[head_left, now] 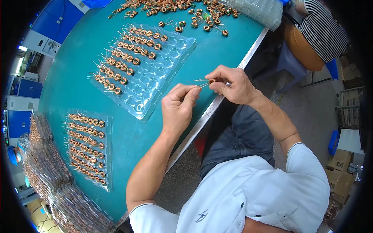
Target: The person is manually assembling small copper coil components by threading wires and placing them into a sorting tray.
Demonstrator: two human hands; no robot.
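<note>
Over the table's near edge, my right hand (235, 86) pinches a small copper-wound ring coil (211, 81) between thumb and fingers. Thin wire leads stick out from it toward the left. My left hand (179, 104) is closed in a pinch on the end of one lead, its fingertips a short way from the coil. Just beyond my hands lies a clear plastic tray (165, 87), partly filled with rows of similar coils (134, 48); the pockets on its near right side hold none.
A second tray of coils (87, 145) lies to the left. Tall stacks of filled trays (74, 202) line the left edge. Loose coils (167, 4) are heaped at the back, near stacked clear trays (258, 11). Another person (320, 33) sits at the upper right.
</note>
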